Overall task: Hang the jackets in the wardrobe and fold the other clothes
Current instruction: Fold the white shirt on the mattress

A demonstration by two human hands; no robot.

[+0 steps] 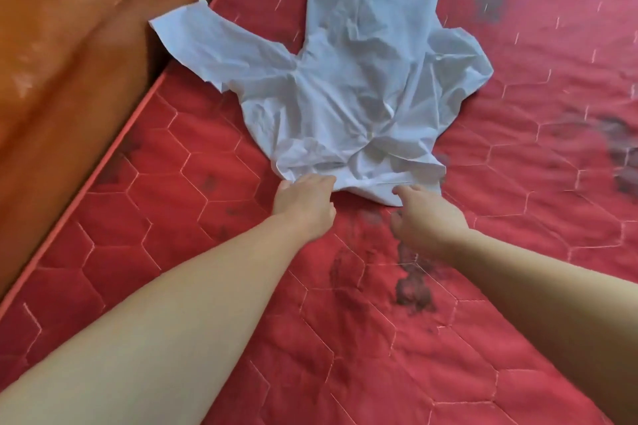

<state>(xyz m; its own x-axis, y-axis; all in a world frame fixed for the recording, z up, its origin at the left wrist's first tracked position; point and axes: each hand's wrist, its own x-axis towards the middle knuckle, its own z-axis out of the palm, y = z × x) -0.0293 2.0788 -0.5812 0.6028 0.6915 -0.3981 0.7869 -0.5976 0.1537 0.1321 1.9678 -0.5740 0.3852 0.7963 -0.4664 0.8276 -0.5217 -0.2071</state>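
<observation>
Red quilted mattress (179,217) with dark stains fills the view, an orange-brown padded panel (58,45) along its far-left edge. On it lies a crumpled white shirt (345,79), spread away from the person. The left hand (305,202) pinches its near edge; the right hand (426,217), fingers curled, touches that same edge just beside, though its grip is unclear.
</observation>
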